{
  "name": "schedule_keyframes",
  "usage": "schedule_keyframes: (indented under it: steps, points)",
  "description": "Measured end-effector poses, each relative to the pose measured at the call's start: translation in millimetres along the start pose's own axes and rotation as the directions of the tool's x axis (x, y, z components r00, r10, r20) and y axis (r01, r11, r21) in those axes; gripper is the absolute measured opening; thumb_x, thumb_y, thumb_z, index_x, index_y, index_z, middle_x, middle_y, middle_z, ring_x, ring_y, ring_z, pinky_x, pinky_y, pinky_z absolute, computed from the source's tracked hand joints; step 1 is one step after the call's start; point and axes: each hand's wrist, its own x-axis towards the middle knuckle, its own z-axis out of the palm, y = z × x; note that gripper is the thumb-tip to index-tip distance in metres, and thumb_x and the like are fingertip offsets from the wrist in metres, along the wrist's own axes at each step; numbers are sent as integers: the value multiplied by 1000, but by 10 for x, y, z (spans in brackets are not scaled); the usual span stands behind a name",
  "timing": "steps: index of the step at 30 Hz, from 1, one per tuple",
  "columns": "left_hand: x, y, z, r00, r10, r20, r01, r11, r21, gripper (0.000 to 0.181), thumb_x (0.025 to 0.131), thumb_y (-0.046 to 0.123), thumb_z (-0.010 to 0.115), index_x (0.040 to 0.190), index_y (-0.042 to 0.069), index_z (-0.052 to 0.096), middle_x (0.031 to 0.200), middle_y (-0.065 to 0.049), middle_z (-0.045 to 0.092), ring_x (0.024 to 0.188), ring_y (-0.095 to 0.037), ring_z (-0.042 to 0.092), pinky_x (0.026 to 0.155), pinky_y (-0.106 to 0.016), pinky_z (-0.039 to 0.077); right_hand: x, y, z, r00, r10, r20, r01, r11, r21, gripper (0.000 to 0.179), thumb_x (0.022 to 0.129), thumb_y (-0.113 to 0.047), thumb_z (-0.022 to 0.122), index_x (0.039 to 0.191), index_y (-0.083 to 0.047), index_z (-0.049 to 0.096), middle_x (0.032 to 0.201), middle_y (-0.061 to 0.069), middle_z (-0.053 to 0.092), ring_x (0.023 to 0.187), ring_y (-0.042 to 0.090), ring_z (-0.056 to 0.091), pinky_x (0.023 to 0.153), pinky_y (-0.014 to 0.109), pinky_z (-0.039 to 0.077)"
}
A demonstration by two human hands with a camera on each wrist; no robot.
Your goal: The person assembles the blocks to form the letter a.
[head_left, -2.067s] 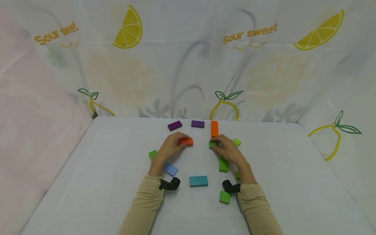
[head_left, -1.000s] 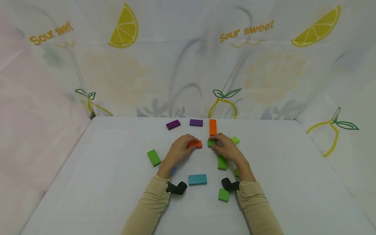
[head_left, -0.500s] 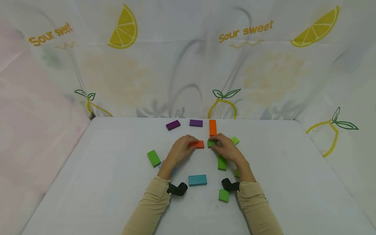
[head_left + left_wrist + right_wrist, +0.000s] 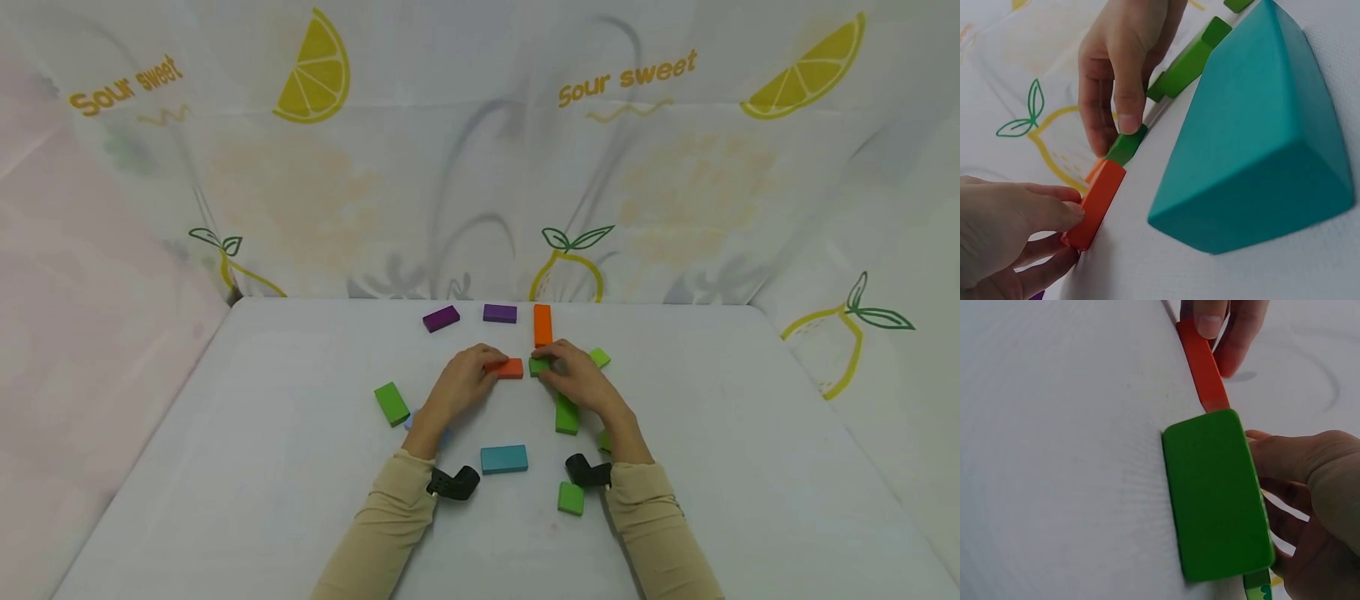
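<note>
Red block (image 4: 1099,203), end pinched between left fingers (image 4: 1054,269); green block (image 4: 1126,146) pinched between right fingers (image 4: 1091,106)

In the head view, the left hand (image 4: 461,380) and its pinched red block (image 4: 512,368) now sit further right, just below centre, nearer the small green block (image 4: 536,368).

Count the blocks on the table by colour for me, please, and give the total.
Green blocks: 6
Purple blocks: 2
Orange block: 1
Red-orange block: 1
Teal block: 1
Light blue block, partly hidden: 1
Total in view: 12
</note>
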Motion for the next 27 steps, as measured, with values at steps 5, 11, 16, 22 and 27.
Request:
schedule_keyframes:
  steps: [5,11,16,22,27]
  points:
    - [0,4,-9,1000,25,-6,-25,1000,-3,29,88,-4,57,113,3,68,114,-12,66,108,-28,61,94,-41,48,12,-8,5,1000,-1,2,1,1000,-3,34,90,-10,62,123,-8,59,127,11,56,120,29,51,106,50,37]
    - [5,12,6,1000,28,13,-28,999,-23,28,88,-1,59,116,2,66,115,-14,65,110,-29,60,97,-42,47,3,13,12,1000,-3,-6,3,1000,-9,34,90,-11,62,124,-8,58,126,12,56,119,29,51,105,50,38]
    - [8,0,48,999,19,31,-18,1000,-23,30,90,0,58,119,4,65,118,-13,64,113,-29,59,99,-42,45,-13,24,19,1000,-20,-13,19,1000,-7,34,89,-10,63,123,-7,59,125,12,57,117,29,52,104,50,39]
    - [25,-7,65,999,44,18,-44,999,-9,29,90,0,58,119,3,65,119,-12,64,113,-29,59,99,-42,45,7,33,21,1000,-26,-15,26,1000,-14,33,89,-10,63,122,-8,59,124,12,57,116,29,53,104,50,39]
    - [29,6,63,999,53,8,-53,999,-2,28,90,1,58,117,3,66,117,-12,65,112,-29,60,98,-42,46,22,41,23,999,-35,-15,35,999,-26,33,89,-9,63,122,-7,60,124,13,57,116,29,53,103,50,40]
